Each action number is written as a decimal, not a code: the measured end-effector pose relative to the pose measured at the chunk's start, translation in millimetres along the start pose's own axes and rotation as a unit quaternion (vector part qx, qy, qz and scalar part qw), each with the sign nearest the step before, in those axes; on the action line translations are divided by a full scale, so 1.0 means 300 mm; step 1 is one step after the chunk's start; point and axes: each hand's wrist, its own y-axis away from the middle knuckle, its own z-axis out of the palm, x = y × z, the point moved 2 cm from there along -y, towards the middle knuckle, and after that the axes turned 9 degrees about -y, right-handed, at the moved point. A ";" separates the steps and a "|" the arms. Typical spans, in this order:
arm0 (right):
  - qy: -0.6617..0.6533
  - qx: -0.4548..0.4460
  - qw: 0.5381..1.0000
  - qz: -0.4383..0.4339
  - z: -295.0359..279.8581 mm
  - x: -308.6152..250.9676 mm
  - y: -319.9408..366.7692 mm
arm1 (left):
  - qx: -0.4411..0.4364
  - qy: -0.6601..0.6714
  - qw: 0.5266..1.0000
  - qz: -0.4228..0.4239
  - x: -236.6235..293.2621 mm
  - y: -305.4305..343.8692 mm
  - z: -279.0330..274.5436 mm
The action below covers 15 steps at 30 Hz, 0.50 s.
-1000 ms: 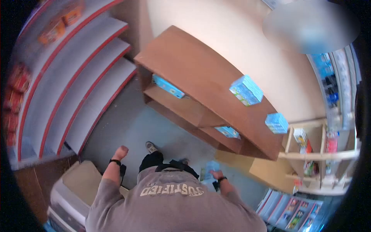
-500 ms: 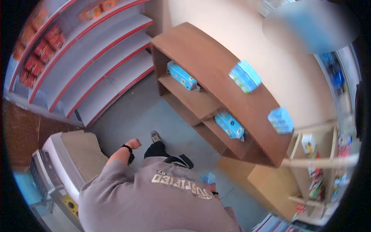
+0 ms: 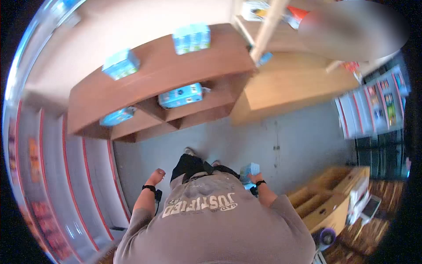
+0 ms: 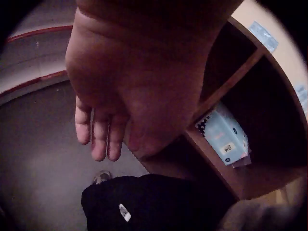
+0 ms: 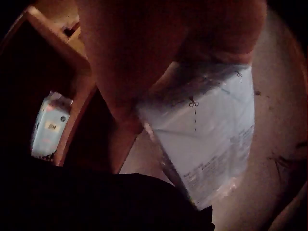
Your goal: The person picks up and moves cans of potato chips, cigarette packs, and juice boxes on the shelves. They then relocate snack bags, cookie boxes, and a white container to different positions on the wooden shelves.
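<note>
My right hand [image 3: 255, 177] grips a blue-and-white pack of cartons [image 3: 250, 169] low beside my right hip. Up close in the right wrist view, the pack [image 5: 211, 134] is wrapped in clear film and printed with small scissors marks and dashed lines. The fingers reach over its upper edge and are partly in shadow. My left hand [image 3: 157, 176] hangs at my left side with nothing in it. Its fingers [image 4: 99, 137] point down, loosely extended, in the left wrist view.
Ahead stands a brown shelf unit [image 3: 158, 81] with blue packs on its top, one of them a pack [image 3: 121, 64] at the left, and a blue pack [image 3: 181, 95] inside. Red-edged shelves [image 3: 74, 176] rise on the left. A wooden counter [image 3: 294, 83] and a low wooden cabinet [image 3: 327, 198] are on the right.
My view and body have turned to the right, so the brown shelf unit now lies ahead and to the left. The pack stays in my right hand; the left hand remains free.
</note>
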 end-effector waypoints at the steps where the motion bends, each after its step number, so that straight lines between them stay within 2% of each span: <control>1: -0.043 -0.005 0.999 0.025 -0.019 0.005 0.061 | -0.017 -0.022 1.000 0.007 0.011 -0.032 -0.011; 2: -0.057 0.000 0.995 0.084 0.015 0.102 0.008 | -0.028 -0.051 0.998 0.003 0.029 -0.073 -0.026; 3: -0.074 0.008 0.992 0.101 0.049 0.202 -0.011 | -0.039 -0.078 0.996 -0.001 0.050 -0.117 -0.039; 5: -0.143 0.013 0.988 0.050 0.054 0.289 0.022 | -0.060 -0.088 0.994 -0.004 0.106 -0.157 -0.054; 6: -0.055 0.075 0.990 0.106 0.022 0.310 0.060 | -0.062 -0.075 0.995 -0.020 0.154 -0.156 -0.042; 7: -0.026 0.111 0.984 0.139 0.031 0.338 0.091 | -0.073 -0.083 0.994 -0.011 0.197 -0.195 -0.041; 9: -0.007 0.083 0.989 0.121 0.130 0.596 -0.042 | -0.107 -0.117 0.987 -0.031 0.269 -0.261 -0.030; 11: -0.064 0.108 0.963 0.240 0.107 0.600 0.041 | -0.112 -0.100 0.989 -0.003 0.342 -0.311 -0.014; 12: -0.036 0.088 0.974 0.207 0.048 0.506 0.119 | -0.107 -0.104 0.989 0.005 0.428 -0.312 -0.019; 13: -0.086 0.110 0.973 0.181 0.091 0.689 0.017 | -0.097 -0.105 0.990 0.014 0.519 -0.308 -0.008; 15: 0.012 0.055 0.985 0.160 0.065 0.804 -0.072 | -0.101 -0.060 0.993 0.022 0.602 -0.353 0.021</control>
